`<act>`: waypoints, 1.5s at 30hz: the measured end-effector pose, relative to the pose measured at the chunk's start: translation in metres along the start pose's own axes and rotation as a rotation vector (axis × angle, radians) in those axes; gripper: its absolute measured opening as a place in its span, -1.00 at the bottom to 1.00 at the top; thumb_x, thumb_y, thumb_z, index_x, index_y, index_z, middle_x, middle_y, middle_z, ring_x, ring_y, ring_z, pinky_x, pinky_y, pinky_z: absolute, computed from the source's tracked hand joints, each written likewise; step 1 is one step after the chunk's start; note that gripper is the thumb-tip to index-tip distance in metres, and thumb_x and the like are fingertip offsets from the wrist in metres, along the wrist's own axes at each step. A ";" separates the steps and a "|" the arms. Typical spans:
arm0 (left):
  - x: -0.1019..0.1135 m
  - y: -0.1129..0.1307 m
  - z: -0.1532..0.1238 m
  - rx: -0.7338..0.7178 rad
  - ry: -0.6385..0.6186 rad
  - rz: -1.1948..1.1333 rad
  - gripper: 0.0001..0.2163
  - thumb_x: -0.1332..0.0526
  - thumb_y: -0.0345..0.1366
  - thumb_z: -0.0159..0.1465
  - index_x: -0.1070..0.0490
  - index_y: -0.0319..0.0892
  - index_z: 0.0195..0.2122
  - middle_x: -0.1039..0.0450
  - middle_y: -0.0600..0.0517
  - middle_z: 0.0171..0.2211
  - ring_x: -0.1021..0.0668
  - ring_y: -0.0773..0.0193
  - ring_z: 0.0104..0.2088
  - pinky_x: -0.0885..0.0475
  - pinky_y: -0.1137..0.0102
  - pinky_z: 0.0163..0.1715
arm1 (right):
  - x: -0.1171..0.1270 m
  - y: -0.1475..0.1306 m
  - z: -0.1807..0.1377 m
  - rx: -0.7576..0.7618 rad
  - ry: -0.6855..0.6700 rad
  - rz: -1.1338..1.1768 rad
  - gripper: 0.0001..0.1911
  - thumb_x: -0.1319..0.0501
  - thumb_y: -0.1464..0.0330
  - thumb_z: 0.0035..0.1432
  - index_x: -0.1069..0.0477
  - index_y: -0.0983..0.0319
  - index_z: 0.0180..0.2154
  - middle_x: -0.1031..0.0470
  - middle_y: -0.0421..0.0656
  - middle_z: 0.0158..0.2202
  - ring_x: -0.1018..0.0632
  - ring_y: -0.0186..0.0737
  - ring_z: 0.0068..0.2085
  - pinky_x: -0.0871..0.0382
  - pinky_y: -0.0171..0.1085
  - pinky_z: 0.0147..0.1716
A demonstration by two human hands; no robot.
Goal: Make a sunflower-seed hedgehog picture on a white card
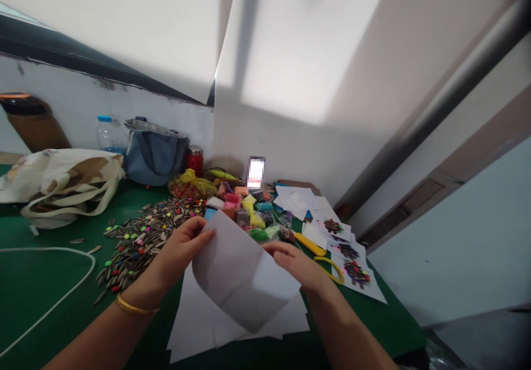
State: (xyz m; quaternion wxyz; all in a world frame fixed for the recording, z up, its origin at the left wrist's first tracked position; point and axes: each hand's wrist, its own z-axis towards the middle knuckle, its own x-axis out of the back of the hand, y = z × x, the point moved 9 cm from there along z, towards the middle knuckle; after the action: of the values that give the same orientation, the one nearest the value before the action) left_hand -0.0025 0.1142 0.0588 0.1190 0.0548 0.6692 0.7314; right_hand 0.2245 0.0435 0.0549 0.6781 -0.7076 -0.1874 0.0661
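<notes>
A sheet of white paper (244, 276) is lifted and bowed between my two hands. My left hand (179, 248) is closed on its upper left edge, thumb on top, with a yellow bangle at the wrist. My right hand (296, 262) pinches the upper right edge; part of its fingers is hidden behind the sheet. Below lie more white paper sheets (193, 326) on the green table. Left of my left hand spreads a pile of striped sunflower seeds (136, 254) mixed with small coloured balls. Just right of my right hand are yellow scissors (332, 270) and a yellow utility knife (310, 244).
Coloured clay packets (253, 215) lie beyond the paper, with a lit phone (256, 172) upright behind them. Papers with seed decorations (357, 273) line the right edge. A cloth bag (74, 179), blue bag (155, 154) and white cable (78, 284) are at left.
</notes>
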 end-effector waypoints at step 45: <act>-0.028 0.101 -0.030 -0.368 -0.247 0.886 -0.86 -0.23 -0.19 0.20 -0.59 0.00 -0.38 -0.54 0.04 -0.32 -0.54 0.20 -0.28 -0.38 0.46 -0.30 | 0.024 -0.058 -0.064 0.185 0.398 -0.937 -0.81 -0.11 0.38 0.23 -0.45 0.17 -0.16 -0.52 -0.12 -0.16 -0.49 -0.15 -0.14 -0.30 -0.24 -0.17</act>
State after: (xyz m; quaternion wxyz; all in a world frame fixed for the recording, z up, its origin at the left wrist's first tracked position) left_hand 0.0075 0.0704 0.1585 -0.1173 0.3984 0.4221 0.8059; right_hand 0.2583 -0.0068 0.1207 0.7170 -0.4838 -0.3451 -0.3643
